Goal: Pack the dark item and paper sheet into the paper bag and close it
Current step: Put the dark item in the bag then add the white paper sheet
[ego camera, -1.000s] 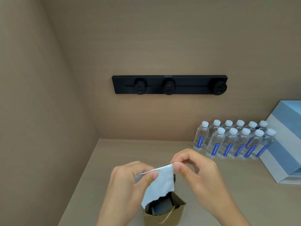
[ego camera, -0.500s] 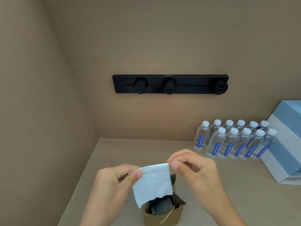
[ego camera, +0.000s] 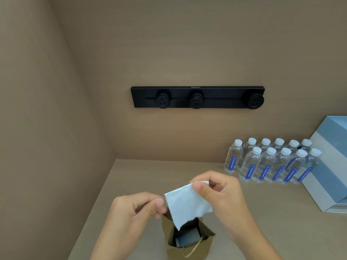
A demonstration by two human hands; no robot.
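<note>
A small brown paper bag (ego camera: 208,239) stands open at the bottom centre of the tan surface. Inside it lies the dark item (ego camera: 187,240), showing a blue-grey face. A white paper sheet (ego camera: 187,205) hangs tilted above the bag's mouth, and its ragged lower edge dips just inside. My right hand (ego camera: 223,201) pinches the sheet's upper right corner between thumb and forefinger. My left hand (ego camera: 135,209) has its fingertips closed at the sheet's left edge, just above the bag's rim.
Several water bottles (ego camera: 272,166) stand in rows at the back right, beside a blue and white box (ego camera: 334,166). A black socket rail (ego camera: 197,97) is fixed to the back wall. A side wall closes off the left.
The sheet has shifted right and tilted, with its left side lower. My left hand has dropped toward the bag's rim. My right hand keeps hold of its corner.
</note>
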